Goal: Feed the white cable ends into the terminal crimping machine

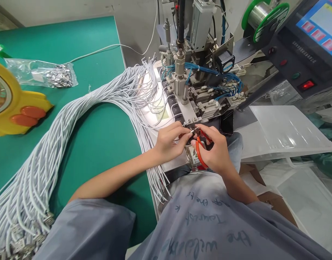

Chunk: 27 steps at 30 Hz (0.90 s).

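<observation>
My left hand [170, 142] is closed in a pinch at the front of the metal machine [182, 83]. A small white piece [192, 131], seemingly a cable end, shows at its fingertips. Red-handled cutting pliers [200, 153] sit in my right hand [216, 150], whose fingers wrap round the grips. The jaws of the pliers are close to my left fingertips; the exact contact is too small to tell. Just left of my hands, a thick bundle of white cables [92, 95] fans out at its end over a white device [160, 113].
A green mat [98, 133] covers the table at left. On it lie a bag of small metal parts [60, 76] and a yellow duck-shaped fan [25, 104]. A solder wire spool [260, 16] and control panel [304, 54] stand right. Plastic sheets [287, 130] hang below.
</observation>
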Motion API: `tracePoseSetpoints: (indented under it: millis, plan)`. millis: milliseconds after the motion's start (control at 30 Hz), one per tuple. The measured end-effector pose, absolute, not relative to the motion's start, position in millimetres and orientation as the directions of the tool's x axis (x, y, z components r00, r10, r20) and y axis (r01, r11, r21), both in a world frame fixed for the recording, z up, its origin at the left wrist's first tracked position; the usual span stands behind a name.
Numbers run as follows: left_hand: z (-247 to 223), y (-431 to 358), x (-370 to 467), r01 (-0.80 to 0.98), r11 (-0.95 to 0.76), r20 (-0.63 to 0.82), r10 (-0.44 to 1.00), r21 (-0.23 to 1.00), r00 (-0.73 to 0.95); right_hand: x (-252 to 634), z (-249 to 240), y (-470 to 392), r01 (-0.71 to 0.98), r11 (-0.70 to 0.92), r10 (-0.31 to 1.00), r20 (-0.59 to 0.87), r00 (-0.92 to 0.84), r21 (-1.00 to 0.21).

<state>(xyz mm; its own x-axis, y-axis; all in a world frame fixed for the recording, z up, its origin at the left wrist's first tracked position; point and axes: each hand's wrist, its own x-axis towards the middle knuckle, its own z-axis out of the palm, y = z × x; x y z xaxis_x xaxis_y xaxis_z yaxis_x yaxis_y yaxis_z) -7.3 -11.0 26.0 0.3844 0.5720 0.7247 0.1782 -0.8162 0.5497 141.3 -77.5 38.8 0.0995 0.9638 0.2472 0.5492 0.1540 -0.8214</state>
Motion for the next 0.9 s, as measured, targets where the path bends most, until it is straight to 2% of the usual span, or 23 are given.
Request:
tracePoseSetpoints:
  millis: [200,500,733,900]
  plan:
    - [26,-10,-7,0.180,-0.838,0.745,0.541,0.515,0.391,141,38,-77,0.555,0.158,0.965,0.246,0.087,-0.817]
    - [27,-9,-11,0.258,-0.900,0.792,0.432,0.351,0.431,141,41,-79,0.509,0.131,0.979,0.192,0.069,-0.851]
    - [28,-8,-9,0.195,-0.864,0.770,0.502,0.464,0.392,142,34,-78,0.376,0.009,0.995,0.045,0.086,-0.926]
    - [37,2,-13,0.211,-0.818,0.783,0.574,0.534,0.240,180,-7,-93,0.258,-0.191,0.959,-0.124,0.254,-0.947]
